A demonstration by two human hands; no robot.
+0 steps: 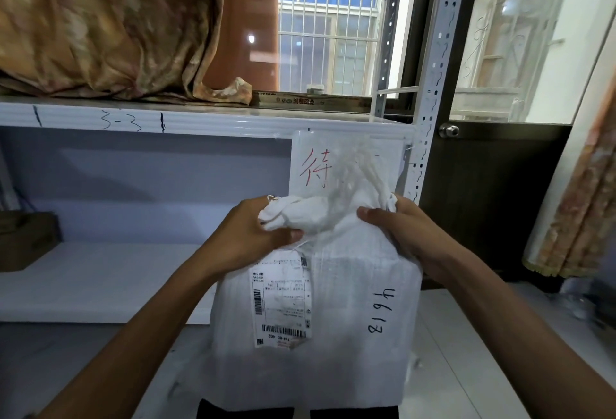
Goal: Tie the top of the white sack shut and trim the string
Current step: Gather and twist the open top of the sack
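Now the white sack (333, 335) sits at lower centre of the frame, its gathered top gripped by both hands: the left hand (246, 235) curls its fingers round the bunched cloth, the right hand (406, 235) clasps the other side. Squeezing the neck narrow before knotting should hold best

Sack (353, 285) upright before the shelf (206, 122)

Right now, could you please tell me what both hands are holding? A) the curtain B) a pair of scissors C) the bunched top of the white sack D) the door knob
C: the left hand and the right hand both grip the gathered fabric at the top of the white sack.
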